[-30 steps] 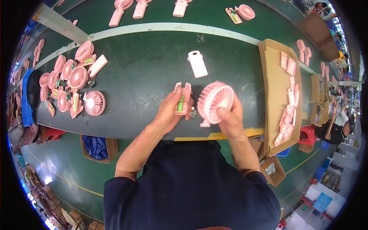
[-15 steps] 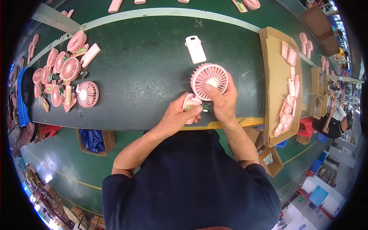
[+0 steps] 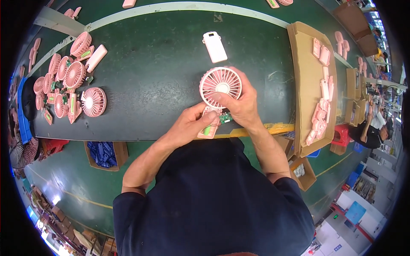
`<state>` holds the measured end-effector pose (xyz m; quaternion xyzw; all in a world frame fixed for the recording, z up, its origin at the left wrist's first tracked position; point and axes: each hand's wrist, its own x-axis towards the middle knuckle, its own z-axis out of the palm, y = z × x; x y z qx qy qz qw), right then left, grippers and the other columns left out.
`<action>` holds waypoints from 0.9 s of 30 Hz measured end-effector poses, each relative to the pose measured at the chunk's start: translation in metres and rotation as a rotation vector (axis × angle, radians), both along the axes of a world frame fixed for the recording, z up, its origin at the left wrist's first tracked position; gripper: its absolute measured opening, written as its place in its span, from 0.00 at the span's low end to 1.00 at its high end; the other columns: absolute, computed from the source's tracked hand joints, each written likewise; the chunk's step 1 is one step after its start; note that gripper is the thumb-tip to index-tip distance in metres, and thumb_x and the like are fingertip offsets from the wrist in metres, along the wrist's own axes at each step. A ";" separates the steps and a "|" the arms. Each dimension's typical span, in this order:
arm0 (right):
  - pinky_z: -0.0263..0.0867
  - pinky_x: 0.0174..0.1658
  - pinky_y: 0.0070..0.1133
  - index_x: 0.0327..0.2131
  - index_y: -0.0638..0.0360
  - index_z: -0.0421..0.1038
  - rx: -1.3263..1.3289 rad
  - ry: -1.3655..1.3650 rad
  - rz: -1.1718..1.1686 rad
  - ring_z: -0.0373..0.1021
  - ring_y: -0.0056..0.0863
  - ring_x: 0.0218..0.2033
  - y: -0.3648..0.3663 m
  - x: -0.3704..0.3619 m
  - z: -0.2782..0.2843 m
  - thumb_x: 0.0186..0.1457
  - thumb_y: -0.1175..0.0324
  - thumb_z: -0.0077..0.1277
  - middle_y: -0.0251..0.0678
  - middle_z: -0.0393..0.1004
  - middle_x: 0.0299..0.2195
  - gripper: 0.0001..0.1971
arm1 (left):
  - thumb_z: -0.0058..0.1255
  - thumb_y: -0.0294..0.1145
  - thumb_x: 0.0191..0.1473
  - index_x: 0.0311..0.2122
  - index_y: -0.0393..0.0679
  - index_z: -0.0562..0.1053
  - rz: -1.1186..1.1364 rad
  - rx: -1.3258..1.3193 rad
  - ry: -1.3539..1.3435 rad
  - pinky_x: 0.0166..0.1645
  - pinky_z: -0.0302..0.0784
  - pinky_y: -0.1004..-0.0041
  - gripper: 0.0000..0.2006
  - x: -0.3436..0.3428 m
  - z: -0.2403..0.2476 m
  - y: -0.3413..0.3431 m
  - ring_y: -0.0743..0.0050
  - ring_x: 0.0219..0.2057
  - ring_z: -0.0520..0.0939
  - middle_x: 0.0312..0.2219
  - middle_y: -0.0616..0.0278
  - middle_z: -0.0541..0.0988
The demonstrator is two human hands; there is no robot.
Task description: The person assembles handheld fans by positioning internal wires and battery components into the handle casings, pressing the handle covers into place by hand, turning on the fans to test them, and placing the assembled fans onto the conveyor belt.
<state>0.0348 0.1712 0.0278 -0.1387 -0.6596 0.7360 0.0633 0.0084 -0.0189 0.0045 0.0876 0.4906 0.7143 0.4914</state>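
A pink handheld fan [image 3: 210, 79] is in both my hands over the near edge of the dark green bench. My right hand [image 3: 241, 102] grips its round slatted head, the thumb lying across the front grille. Lower down, my left hand [image 3: 191, 123] is closed on the open handle half, thumb pressed on its upper part. A bright green strip shows inside that handle. Out of its right side hangs a small green circuit board [image 3: 226, 118]. Beyond the fan a loose pale pink handle cover [image 3: 215, 48] lies on the bench.
At the left lies a cluster of pink fans [image 3: 74, 75] with open handles and green boards. A shallow cardboard box [image 3: 302, 85] at the right holds several pink casing parts [image 3: 319, 115]. Below the bench stands a carton of blue pieces [image 3: 101, 154]. A person [image 3: 376, 128] sits far right.
Both hands have shifted the fan slightly left. The handle is now turned so that its open inside and the green board show more.
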 end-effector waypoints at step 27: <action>0.70 0.24 0.22 0.37 0.59 0.78 0.933 0.730 0.274 0.72 0.27 0.25 0.005 0.026 0.010 0.43 0.74 0.68 0.34 0.78 0.36 0.15 | 0.46 0.35 0.70 0.49 0.35 0.77 0.271 -0.030 0.195 0.43 0.78 0.77 0.15 0.005 -0.017 -0.004 0.84 0.38 0.80 0.37 0.66 0.83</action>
